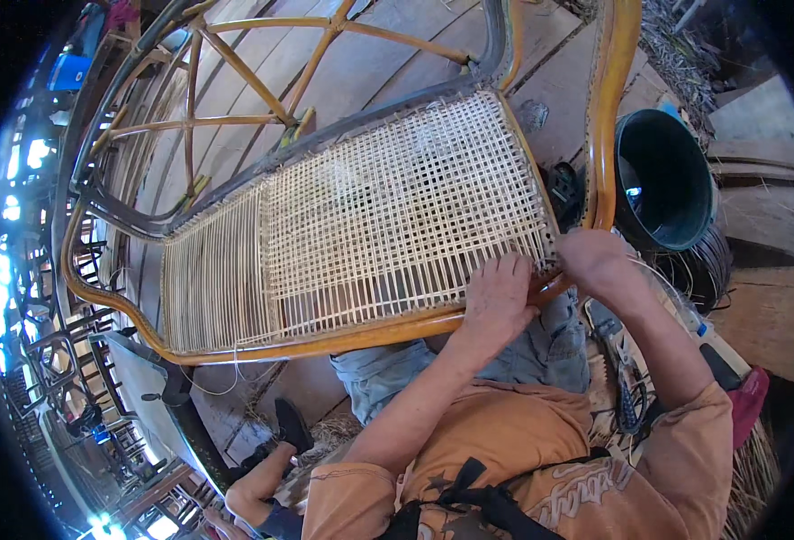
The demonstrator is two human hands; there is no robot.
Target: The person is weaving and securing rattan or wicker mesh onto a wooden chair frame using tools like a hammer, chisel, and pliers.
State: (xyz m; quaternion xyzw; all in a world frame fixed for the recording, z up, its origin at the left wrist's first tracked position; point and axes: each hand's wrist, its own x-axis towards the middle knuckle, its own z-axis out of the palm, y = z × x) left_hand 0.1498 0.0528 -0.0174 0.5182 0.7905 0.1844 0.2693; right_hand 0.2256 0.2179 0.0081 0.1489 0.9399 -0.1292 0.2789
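Observation:
A curved chair frame (388, 335) of glossy brown cane lies across my lap, filled with a pale woven cane panel (388, 198). The panel's right side shows an open grid, and the left part has mostly parallel strands. My left hand (499, 292) rests over the near rail close to the right corner, its fingers laid on the weave and the thumb apart. At that corner my right hand (590, 258) is closed, with a thin cane strand (654, 268) trailing from it to the right. Its fingertips are hidden.
A dark green bucket (663, 180) stands right of the frame's upright pole (606, 117). Tools (629, 396) lie beside my right side. Another person's leg (257, 481) shows at lower left near a grey panel (145, 396). Loose fibres (676, 54) lie at upper right.

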